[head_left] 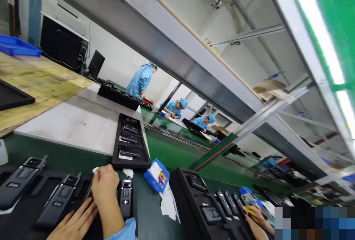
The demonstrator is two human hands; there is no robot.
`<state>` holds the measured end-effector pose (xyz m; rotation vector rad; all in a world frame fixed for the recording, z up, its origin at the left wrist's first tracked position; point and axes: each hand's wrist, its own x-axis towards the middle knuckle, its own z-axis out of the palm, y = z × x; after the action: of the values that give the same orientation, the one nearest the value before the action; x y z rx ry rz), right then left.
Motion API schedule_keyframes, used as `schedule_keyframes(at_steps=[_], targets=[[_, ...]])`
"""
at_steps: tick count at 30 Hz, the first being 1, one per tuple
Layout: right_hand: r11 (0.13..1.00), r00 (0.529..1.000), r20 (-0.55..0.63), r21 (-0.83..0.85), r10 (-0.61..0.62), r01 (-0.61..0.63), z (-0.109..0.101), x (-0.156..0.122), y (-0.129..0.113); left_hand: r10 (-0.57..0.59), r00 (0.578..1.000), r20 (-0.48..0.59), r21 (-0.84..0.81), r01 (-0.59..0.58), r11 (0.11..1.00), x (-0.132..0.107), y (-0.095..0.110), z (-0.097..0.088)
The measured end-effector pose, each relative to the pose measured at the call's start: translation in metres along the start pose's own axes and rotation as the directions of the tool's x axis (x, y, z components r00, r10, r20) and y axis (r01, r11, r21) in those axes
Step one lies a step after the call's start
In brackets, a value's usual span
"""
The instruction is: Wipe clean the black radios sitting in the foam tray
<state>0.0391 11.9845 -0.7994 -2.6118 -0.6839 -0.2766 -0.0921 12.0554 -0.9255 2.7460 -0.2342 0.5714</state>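
My left hand (74, 222) lies with fingers stretched out over a black two-way radio in a black foam tray (33, 192); most of that radio is hidden. Just above, my right hand (105, 185) is closed with a bit of white wipe (95, 170) showing at its fingers, against the same radio's upper end. To the left, a black two-way radio (58, 201) and another radio (20, 184) lie in the tray, backs up. Right of my wrist lies one more radio (126, 195), with a crumpled white scrap (128, 172) above it.
A blue box (156, 176) holds white paper and small purple-and-orange items. Ahead stands a foam tray of radios (131, 160); another tray (194, 195) sits at right. There a co-worker's hands (257, 219) hold something yellow. A metal shelf beam (177, 55) crosses overhead.
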Motion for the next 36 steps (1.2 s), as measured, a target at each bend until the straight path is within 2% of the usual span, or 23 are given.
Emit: schedule_keyframes(at_steps=[3, 7, 12, 15, 19, 21, 25, 27, 29, 32, 34, 36], targets=[[0.997, 0.995, -0.065, 0.009, 0.072, -0.071, -0.009, 0.003, 0.015, 0.025, 0.997, 0.069, -0.041, -0.022, 0.999, 0.003, 0.014, -0.032], [0.991, 0.989, -0.099, 0.088, 0.109, -0.101, -0.018, -0.007, 0.035, -0.066, 0.976, 0.209, -0.083, 0.085, 0.993, 0.008, 0.035, -0.068], [0.992, 0.995, -0.075, 0.110, -0.059, 0.068, -0.005, -0.019, 0.013, -0.076, 0.931, 0.358, -0.138, 0.133, 0.981, 0.018, 0.046, -0.096], [0.992, 0.995, -0.081, 0.099, -0.066, 0.074, 0.000, -0.020, 0.010, -0.068, 0.927, 0.369, -0.149, 0.131, 0.980, 0.019, 0.046, -0.098], [0.995, 0.987, -0.157, 0.099, 0.018, -0.002, -0.007, -0.018, 0.031, -0.063, 0.940, 0.336, -0.143, 0.117, 0.983, 0.015, 0.046, -0.092], [0.994, 0.983, -0.180, 0.112, 0.036, -0.015, -0.009, -0.018, 0.034, -0.067, 0.940, 0.335, -0.143, 0.121, 0.982, 0.015, 0.047, -0.091], [0.994, 0.996, -0.083, 0.107, -0.019, 0.028, -0.001, -0.018, 0.014, -0.063, 0.934, 0.352, -0.141, 0.119, 0.983, 0.017, 0.048, -0.096], [0.995, 0.999, -0.047, 0.096, 0.004, 0.001, 0.002, -0.015, 0.010, -0.062, 0.938, 0.340, -0.139, 0.116, 0.983, 0.018, 0.048, -0.098], [0.993, 0.995, -0.076, 0.102, 0.063, -0.055, -0.002, -0.013, 0.019, -0.067, 0.944, 0.322, -0.128, 0.113, 0.985, 0.018, 0.048, -0.098], [0.987, 0.982, -0.145, 0.123, 0.123, -0.106, -0.017, -0.018, 0.044, -0.057, 0.952, 0.302, -0.094, 0.089, 0.992, 0.016, 0.047, -0.095], [0.983, 0.980, -0.172, 0.165, 0.104, -0.075, -0.029, -0.031, 0.055, -0.031, 0.961, 0.276, -0.075, 0.053, 0.996, 0.013, 0.046, -0.093], [0.968, 0.986, -0.165, 0.246, -0.004, 0.045, -0.035, -0.048, 0.055, 0.007, 0.970, 0.245, -0.058, 0.007, 0.998, 0.010, 0.045, -0.091]])
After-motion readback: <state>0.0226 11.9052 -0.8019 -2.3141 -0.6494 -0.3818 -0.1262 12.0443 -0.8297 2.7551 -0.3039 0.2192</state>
